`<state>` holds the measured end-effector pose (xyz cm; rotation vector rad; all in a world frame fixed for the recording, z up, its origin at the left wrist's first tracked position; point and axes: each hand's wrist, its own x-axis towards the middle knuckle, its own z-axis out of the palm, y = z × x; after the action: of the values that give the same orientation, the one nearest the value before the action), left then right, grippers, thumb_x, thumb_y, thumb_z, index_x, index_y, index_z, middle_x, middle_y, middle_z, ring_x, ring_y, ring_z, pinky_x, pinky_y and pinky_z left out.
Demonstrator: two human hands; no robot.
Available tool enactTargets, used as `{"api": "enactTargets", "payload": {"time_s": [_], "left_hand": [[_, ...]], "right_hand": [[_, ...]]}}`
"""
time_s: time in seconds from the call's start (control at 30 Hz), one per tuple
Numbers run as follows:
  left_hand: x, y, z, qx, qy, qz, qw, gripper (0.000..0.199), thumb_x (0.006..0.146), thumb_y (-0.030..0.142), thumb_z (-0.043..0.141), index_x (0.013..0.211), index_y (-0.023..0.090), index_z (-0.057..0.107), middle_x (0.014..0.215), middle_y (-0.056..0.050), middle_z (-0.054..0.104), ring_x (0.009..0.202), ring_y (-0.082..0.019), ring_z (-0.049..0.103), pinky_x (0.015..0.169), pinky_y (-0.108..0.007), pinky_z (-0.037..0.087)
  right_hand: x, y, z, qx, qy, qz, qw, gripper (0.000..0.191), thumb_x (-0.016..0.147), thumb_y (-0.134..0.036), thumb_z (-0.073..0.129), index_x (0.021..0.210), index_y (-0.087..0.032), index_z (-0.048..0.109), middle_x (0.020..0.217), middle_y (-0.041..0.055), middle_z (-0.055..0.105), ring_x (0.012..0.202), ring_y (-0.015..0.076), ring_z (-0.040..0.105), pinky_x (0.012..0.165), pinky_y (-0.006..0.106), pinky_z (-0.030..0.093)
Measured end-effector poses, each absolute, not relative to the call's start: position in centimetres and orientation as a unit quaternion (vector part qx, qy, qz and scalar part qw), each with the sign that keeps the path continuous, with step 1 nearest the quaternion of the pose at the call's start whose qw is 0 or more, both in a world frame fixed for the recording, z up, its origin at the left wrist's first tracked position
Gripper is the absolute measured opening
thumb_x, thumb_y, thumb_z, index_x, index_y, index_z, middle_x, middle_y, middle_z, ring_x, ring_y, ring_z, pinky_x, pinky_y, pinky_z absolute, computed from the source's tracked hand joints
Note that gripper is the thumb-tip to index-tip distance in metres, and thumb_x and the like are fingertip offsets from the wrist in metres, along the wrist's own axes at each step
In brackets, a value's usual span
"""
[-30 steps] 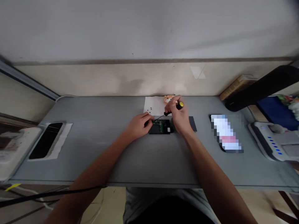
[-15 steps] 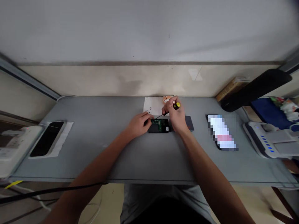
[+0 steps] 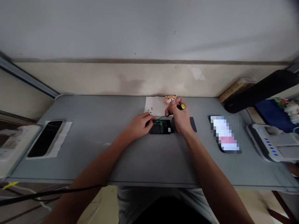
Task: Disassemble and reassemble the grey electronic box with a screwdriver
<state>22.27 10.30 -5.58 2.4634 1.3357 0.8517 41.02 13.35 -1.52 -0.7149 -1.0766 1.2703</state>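
Observation:
A small black device with a green circuit board [image 3: 161,128] lies flat on the grey desk. My left hand [image 3: 141,125] grips its left end, thumb and fingers closed around the upper left corner. In my right hand [image 3: 181,117] is a screwdriver with a black and yellow handle [image 3: 182,106]. Its thin shaft slants down leftward to the board's upper left corner, close to my left fingertips. Whether the tip sits in a screw is too small to make out. A dark flat panel [image 3: 193,124] is partly hidden behind my right wrist.
Behind the device, a white paper [image 3: 153,104] bears several tiny dark screws, with an orange and white animal toy [image 3: 170,99] beside it. A phone [image 3: 46,138] lies left and a lit, blurred phone [image 3: 225,133] right. A black cylinder [image 3: 259,90] and a white power strip [image 3: 268,143] stand further right.
The whole view has shifted slightly. My right hand and the screwdriver handle have moved a little to the right, uncovering more of the toy. My left hand keeps its hold on the device.

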Motion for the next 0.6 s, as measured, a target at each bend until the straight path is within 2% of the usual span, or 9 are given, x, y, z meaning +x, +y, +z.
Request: {"api": "enactTargets", "payload": {"time_s": [0.1,0.17,0.23,0.37,0.4,0.47,0.53,0.6], "left_hand": [[22.27,10.3,-5.56,0.837,0.456,0.285,0.105,0.023,0.096,0.013,0.046,0.097,0.02,0.068,0.089,-0.004,0.07,0.077,-0.016,0.065,0.076,-0.029,0.053],[22.25,10.3,-5.58,0.835,0.458,0.285,0.106,0.023,0.096,0.014,0.046,0.096,0.02,0.068,0.088,-0.004,0.069,0.076,-0.016,0.064,0.076,-0.029,0.053],[22.21,10.3,-5.61,0.835,0.457,0.285,0.109,0.023,0.096,0.014,0.046,0.097,0.02,0.068,0.089,-0.004,0.07,0.077,-0.016,0.064,0.077,-0.029,0.053],[22.12,10.34,-5.6,0.839,0.447,0.288,0.116,0.024,0.097,0.015,0.045,0.098,0.02,0.068,0.091,-0.004,0.07,0.08,-0.017,0.066,0.078,-0.03,0.053],[22.11,10.34,-5.57,0.839,0.446,0.289,0.117,0.024,0.097,0.015,0.045,0.098,0.02,0.069,0.091,-0.004,0.07,0.08,-0.017,0.066,0.078,-0.03,0.053],[22.11,10.35,-5.51,0.839,0.448,0.285,0.118,0.024,0.097,0.015,0.045,0.1,0.021,0.069,0.092,-0.004,0.07,0.081,-0.017,0.066,0.079,-0.031,0.054],[22.16,10.36,-5.46,0.837,0.455,0.279,0.12,0.024,0.097,0.015,0.045,0.102,0.021,0.068,0.093,-0.004,0.071,0.082,-0.017,0.066,0.079,-0.031,0.054],[22.21,10.37,-5.48,0.834,0.461,0.277,0.124,0.023,0.096,0.015,0.046,0.102,0.021,0.068,0.092,-0.004,0.071,0.081,-0.017,0.066,0.079,-0.031,0.054]], "right_hand": [[41.24,13.55,-1.27,-0.289,-0.454,0.572,0.619,0.055,0.082,-0.08,0.063,0.084,-0.026,0.054,0.066,-0.0064,0.048,0.057,0.0112,0.052,0.061,0.028,0.046],[41.42,13.57,-0.97,-0.274,-0.447,0.61,0.594,0.056,0.087,-0.082,0.054,0.094,-0.027,0.062,0.072,-0.0029,0.053,0.065,0.0139,0.056,0.066,0.031,0.05],[41.56,13.52,-0.77,-0.274,-0.441,0.629,0.578,0.052,0.088,-0.079,0.058,0.093,-0.027,0.065,0.078,-0.0005,0.057,0.072,0.0151,0.059,0.072,0.032,0.052],[41.5,13.37,-1.05,-0.297,-0.417,0.62,0.595,0.049,0.075,-0.072,0.079,0.082,-0.027,0.061,0.088,-0.0002,0.063,0.087,0.0169,0.065,0.082,0.033,0.053],[41.43,13.35,-1.21,-0.304,-0.413,0.616,0.597,0.051,0.072,-0.071,0.081,0.081,-0.027,0.058,0.088,-0.0008,0.063,0.086,0.0169,0.066,0.082,0.034,0.053],[41.28,13.35,-1.51,-0.319,-0.422,0.604,0.596,0.054,0.072,-0.068,0.083,0.077,-0.026,0.051,0.078,-0.0035,0.059,0.074,0.0145,0.063,0.074,0.032,0.053],[41.16,13.41,-1.64,-0.328,-0.444,0.582,0.597,0.055,0.075,-0.067,0.082,0.075,-0.026,0.044,0.066,-0.0073,0.048,0.058,0.0108,0.052,0.063,0.029,0.049],[41.11,13.5,-1.53,-0.323,-0.45,0.573,0.604,0.053,0.079,-0.072,0.075,0.078,-0.027,0.047,0.062,-0.0084,0.041,0.053,0.0103,0.044,0.058,0.028,0.046]]}}
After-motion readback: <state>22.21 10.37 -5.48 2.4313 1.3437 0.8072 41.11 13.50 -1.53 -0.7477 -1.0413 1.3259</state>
